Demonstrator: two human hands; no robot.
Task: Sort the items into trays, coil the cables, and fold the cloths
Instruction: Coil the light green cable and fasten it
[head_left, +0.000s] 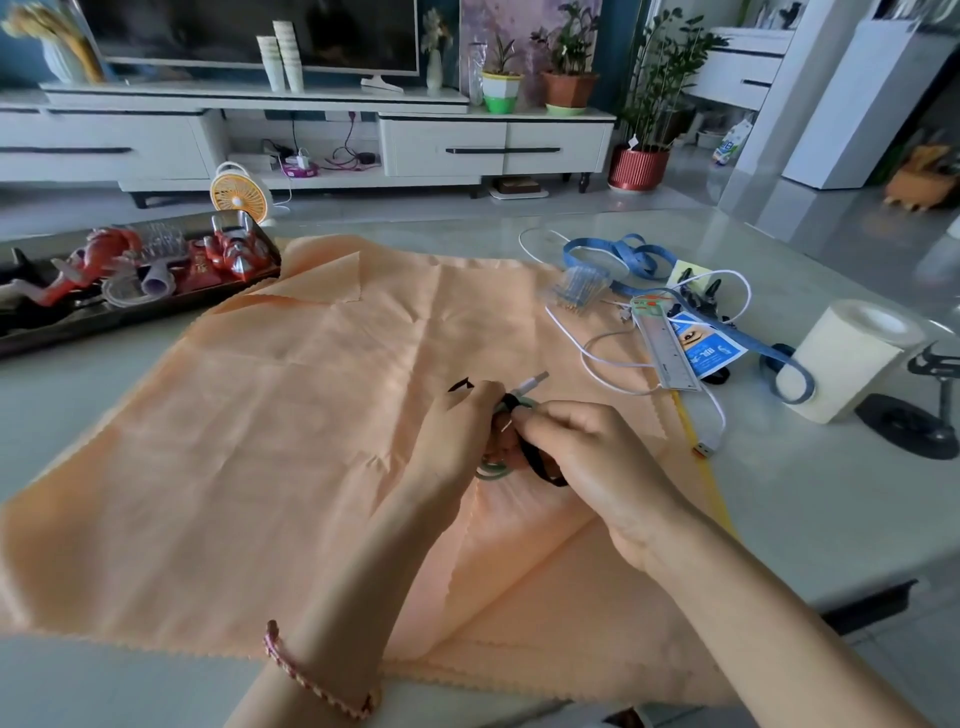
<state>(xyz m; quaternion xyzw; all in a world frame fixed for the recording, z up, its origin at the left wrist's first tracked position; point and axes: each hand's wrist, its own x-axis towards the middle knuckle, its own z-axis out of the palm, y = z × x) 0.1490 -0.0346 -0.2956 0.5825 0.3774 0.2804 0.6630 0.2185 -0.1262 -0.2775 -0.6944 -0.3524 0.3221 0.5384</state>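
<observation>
Cable (496, 470) coil largely hidden between left grip (457, 436) and right grip (576, 452); turns uncountable. Strap (540, 462) partly covered by right grip. Tray (130, 318) cut off at left edge; stand (930, 364) cut off at right edge. Card (707, 352) print illegible.

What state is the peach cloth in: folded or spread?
Mostly spread. The peach cloth lies open across the table, with only one far corner flipped over.

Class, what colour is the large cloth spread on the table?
Pale orange cloth, clearest in the head view.
</observation>
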